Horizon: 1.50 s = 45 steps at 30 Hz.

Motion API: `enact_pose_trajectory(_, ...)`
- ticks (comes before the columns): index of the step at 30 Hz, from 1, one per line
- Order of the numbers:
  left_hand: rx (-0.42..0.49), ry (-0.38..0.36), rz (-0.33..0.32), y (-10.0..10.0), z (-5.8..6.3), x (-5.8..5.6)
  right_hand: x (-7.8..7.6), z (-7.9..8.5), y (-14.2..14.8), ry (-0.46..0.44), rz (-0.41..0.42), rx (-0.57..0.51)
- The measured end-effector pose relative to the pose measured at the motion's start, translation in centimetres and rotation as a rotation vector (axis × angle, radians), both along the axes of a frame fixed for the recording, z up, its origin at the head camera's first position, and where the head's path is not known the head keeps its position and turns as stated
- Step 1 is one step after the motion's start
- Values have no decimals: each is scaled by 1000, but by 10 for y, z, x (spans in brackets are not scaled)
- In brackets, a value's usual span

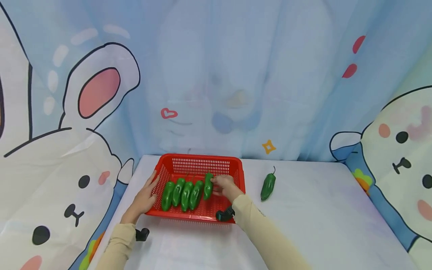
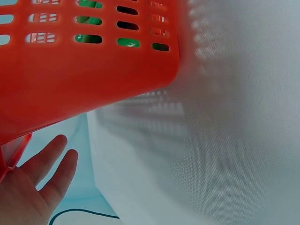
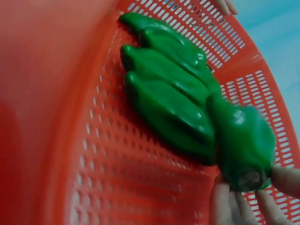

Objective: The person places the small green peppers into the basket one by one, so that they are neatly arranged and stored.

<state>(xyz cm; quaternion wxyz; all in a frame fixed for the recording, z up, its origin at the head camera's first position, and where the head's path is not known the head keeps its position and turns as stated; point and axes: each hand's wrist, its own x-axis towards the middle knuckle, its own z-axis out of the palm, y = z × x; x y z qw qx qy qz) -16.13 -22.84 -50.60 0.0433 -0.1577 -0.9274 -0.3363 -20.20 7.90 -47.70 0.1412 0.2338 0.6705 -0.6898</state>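
Note:
My right hand holds a glossy green chili pepper over the basket floor, with thumb and fingers around its stem end. To its left, several similar peppers lie side by side in a slanting row inside the red plastic basket. My left hand rests on the basket's left rim. In the left wrist view two of its fingers stretch out straight outside the basket; the rim hides the others.
Another green pepper with a thin curved stem lies on the white table, right of the basket. A blue curtain with cartoon rabbits hangs behind and at both sides. A dark cable runs past the table edge.

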Motion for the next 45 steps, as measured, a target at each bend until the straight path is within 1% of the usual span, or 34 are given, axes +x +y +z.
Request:
enact_pose_trajectory(2, 2, 3, 2, 2, -2, -1, 1, -4, 0, -23, -18, 13)
enact_pose_trajectory(7, 10, 17, 0, 4, -3, -2, 2, -7, -2, -64, -55, 61)
enact_pose_trajectory(13, 0, 7, -12, 8, -4, 1, 6, -16, -2, -122, -74, 96)
enact_pose_trajectory(16, -2, 12, -10, 11, -3, 0, 5, -16, -4, -136, -78, 121)
enact_pose_trajectory(21, -3, 19, -12, 13, -2, -1, 3, -11, -5, -144, -63, 139)
enact_pose_trajectory(25, -12, 6, -17, 14, 1, 0, 4, -7, -2, -129, -48, 127)
enact_pose_trajectory(28, 0, 4, -16, 14, 4, 2, 3, -5, 2, -113, -46, 126)
enact_pose_trajectory(31, 8, 8, -7, 13, 5, 3, 1, -3, 4, -113, -35, 150)
enact_pose_trajectory(35, -7, 6, -6, 11, 4, 1, -2, 1, 6, -109, 6, 197)
enact_pose_trajectory(39, -6, 1, -5, 7, 3, 1, -3, 9, 6, -100, 40, 226)
enact_pose_trajectory(41, -2, -1, -2, 6, 3, 2, -4, 15, 5, -93, 57, 219)
enact_pose_trajectory(45, 4, -9, 2, 2, 2, 3, -4, 27, 7, -57, 104, 150)
